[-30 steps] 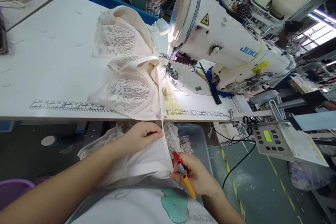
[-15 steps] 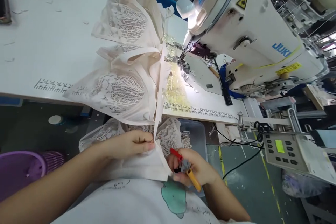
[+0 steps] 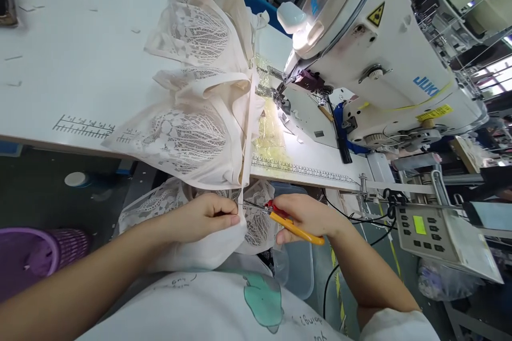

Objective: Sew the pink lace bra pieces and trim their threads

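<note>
Pinching soft cream lace fabric (image 3: 208, 234), left hand (image 3: 208, 217); right hand (image 3: 306, 216) clasps orange-handled snips (image 3: 290, 222).

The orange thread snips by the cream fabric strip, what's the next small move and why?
Probably close the orange-handled thread snips on the cream fabric strip. The right hand has their tips at the strip just below the table edge, and the left hand pinches the cloth right beside them.
</note>
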`<state>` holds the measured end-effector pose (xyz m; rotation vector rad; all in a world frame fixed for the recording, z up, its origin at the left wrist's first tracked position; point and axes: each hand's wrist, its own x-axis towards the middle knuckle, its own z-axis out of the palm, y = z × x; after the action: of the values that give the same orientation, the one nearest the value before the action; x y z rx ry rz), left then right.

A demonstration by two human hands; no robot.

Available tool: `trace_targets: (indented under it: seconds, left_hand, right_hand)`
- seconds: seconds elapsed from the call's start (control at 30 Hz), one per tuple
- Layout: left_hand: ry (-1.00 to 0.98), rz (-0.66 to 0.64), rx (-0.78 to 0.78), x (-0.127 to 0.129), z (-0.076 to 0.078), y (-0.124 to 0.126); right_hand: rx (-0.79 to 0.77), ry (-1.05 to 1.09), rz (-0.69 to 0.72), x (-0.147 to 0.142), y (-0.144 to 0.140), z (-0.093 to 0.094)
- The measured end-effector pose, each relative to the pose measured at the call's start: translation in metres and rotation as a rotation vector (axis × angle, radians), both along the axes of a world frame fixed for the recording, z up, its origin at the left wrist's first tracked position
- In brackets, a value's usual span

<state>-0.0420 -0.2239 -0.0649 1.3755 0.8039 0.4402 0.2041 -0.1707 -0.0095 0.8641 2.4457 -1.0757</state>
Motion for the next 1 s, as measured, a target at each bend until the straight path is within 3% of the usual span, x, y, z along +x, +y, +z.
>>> trace_targets:
  seconds: [0.23,0.37,0.5,0.63,0.83,1.0]
  left_hand:
    - [0.073,0.07,0.046,-0.003,0.0,-0.004]
    - [0.09,0.083,0.064,-0.005,0.0,-0.002]
    - [0.065,0.076,0.113,-0.008,0.004,0.0]
    - [0.027,0.068,0.202,-0.007,0.01,-0.002]
    - [0.009,0.265,0.219,0.0,0.013,-0.004]
    - [0.183,0.287,0.491,-0.002,0.014,-0.005]
  right_hand:
    - [0.047,-0.088,0.067,-0.013,0.011,0.013]
    - [0.021,-0.057,0.002,-0.012,0.012,0.012]
    - [-0.031,0.078,-0.122,-0.004,0.007,0.005]
    - [-0.068,0.361,-0.303,-0.001,-0.006,-0.013]
    - [-0.296,0.757,-0.598,-0.015,-0.042,-0.051]
    - [-0.514,0.792,-0.866,-0.023,-0.064,-0.065]
